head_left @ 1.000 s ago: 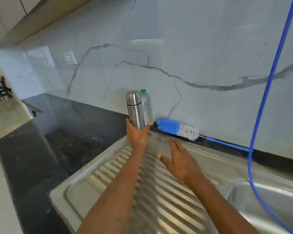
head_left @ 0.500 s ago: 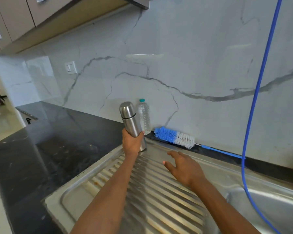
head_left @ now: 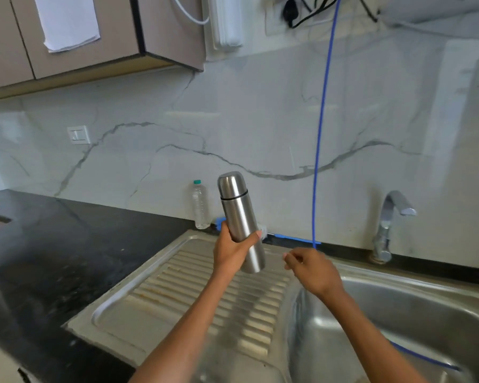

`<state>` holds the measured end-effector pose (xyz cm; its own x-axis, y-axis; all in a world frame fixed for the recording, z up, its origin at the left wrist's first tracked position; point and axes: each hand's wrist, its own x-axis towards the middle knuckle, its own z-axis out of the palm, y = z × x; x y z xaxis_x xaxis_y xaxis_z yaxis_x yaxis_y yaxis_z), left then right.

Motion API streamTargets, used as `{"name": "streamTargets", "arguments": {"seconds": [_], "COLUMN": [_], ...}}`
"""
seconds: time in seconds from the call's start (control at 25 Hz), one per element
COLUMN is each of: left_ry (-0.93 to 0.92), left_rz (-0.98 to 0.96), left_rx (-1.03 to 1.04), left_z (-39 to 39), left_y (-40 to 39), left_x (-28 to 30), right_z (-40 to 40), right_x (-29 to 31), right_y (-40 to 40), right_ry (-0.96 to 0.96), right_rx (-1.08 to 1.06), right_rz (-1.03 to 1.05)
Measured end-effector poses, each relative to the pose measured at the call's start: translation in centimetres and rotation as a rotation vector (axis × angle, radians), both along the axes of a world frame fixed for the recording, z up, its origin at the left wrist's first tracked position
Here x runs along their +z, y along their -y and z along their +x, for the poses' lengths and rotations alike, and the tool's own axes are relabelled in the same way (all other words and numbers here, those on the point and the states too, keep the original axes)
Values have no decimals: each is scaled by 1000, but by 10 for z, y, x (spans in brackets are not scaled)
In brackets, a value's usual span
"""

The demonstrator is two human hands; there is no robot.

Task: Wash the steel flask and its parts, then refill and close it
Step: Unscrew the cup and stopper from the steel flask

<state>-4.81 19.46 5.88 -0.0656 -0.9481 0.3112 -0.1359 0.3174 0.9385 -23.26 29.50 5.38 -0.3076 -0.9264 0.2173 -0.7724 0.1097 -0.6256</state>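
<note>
From the head view, the left hand (head_left: pixel 231 254) is wrapped around the lower half of the steel flask (head_left: pixel 239 219), thumb on the near side and fingertips showing on the far side, holding it in the air with its cap on and its top tilted a little to the left. The flask's base hangs just above the ribbed draining board (head_left: pixel 177 294), clear of it. The right hand (head_left: pixel 311 270) hovers just to the right of the flask, not touching it, fingers loosely curled and holding nothing, above the ridge where the draining board meets the sink bowl (head_left: pixel 426 322). Beyond the left hand, against the marble wall, a clear plastic bottle (head_left: pixel 200 205) with a green cap stands on the dark desk (head_left: pixel 53 244), and a blue bottle brush (head_left: pixel 291 238) lies along the back edge, its head mostly hidden behind the flask. A blue hose (head_left: pixel 322 120) drops from above, passes just behind the right hand and curves into the bowl. Far to the right of the right hand the tap (head_left: pixel 390 219) stands at the bowl's rear rim. Left of the left hand the desk lies open up to the draining board's raised edge; the bowl below the right forearm is open apart from the hose.
</note>
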Motion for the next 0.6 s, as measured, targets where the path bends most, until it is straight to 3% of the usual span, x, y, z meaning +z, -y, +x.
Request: {"name": "streamTargets", "arguments": {"seconds": [0.2, 0.6], "left_ry": [20, 155], "left_rz": [22, 69], "left_rx": [-165, -389], "left_z": [-41, -132], "left_y": [-72, -148], "left_x": [-10, -46], "right_z": [-34, -92], "right_x": [-4, -17], "right_y": [-76, -144], "right_ry": [204, 413], "right_rx": [-169, -222], "right_rz": [-130, -325]}}
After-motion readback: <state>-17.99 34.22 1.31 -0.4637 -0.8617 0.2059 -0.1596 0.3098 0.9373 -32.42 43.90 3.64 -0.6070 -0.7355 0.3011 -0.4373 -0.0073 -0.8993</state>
